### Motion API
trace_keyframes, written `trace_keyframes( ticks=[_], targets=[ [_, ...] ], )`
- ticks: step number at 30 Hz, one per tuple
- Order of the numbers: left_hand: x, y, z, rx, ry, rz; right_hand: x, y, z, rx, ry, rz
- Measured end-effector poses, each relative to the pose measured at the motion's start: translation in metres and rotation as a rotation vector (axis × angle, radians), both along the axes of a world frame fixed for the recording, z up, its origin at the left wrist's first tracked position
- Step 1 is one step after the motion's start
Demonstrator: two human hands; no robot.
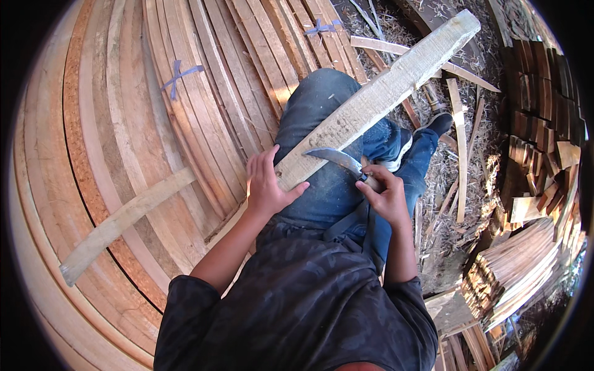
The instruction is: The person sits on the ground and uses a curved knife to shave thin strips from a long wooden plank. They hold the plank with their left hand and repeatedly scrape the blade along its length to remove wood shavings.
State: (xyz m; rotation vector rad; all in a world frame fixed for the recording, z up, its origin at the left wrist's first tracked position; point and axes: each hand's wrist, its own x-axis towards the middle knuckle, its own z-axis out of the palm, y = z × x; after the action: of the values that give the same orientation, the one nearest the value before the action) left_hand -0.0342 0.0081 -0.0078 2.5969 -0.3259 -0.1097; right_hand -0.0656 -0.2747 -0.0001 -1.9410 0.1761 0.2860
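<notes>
Across my jeans-covered thigh slants a long pale wooden plank (365,111), its far end reaching to the upper right. My left hand (267,182) grips the plank's near end, fingers at one edge and thumb at the other. In my right hand (387,193) is a curved knife (337,156) with a hooked metal blade, held by its handle between thumb and fingers. The blade lies over the plank's face near my left hand; whether it touches the wood I cannot tell. Most of the handle is hidden by my fingers.
Stacked boards (204,93) fill the left, some bundled with blue ties (179,75). A loose bent slat (127,222) lies across them. Shavings and thin strips (459,148) litter the ground at right. More cut wood (513,266) is piled at the far right.
</notes>
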Motion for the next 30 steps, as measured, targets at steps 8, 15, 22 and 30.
trace_keyframes(
  ticks=[8, 15, 22, 30],
  targets=[
    [0.001, 0.0, 0.002, 0.029, -0.016, -0.018, -0.008, 0.031, 0.004, -0.399, -0.202, 0.073],
    [0.002, 0.0, -0.002, 0.038, -0.045, -0.015, -0.01, 0.041, -0.008, -0.543, -0.222, 0.067],
    [0.0, 0.005, -0.003, 0.045, -0.044, -0.022, 0.009, 0.018, -0.004, -0.714, -0.342, 0.162],
    [-0.001, 0.003, -0.002, 0.023, -0.053, -0.019, -0.004, -0.057, -0.014, -0.894, -0.162, -0.295]
  ],
)
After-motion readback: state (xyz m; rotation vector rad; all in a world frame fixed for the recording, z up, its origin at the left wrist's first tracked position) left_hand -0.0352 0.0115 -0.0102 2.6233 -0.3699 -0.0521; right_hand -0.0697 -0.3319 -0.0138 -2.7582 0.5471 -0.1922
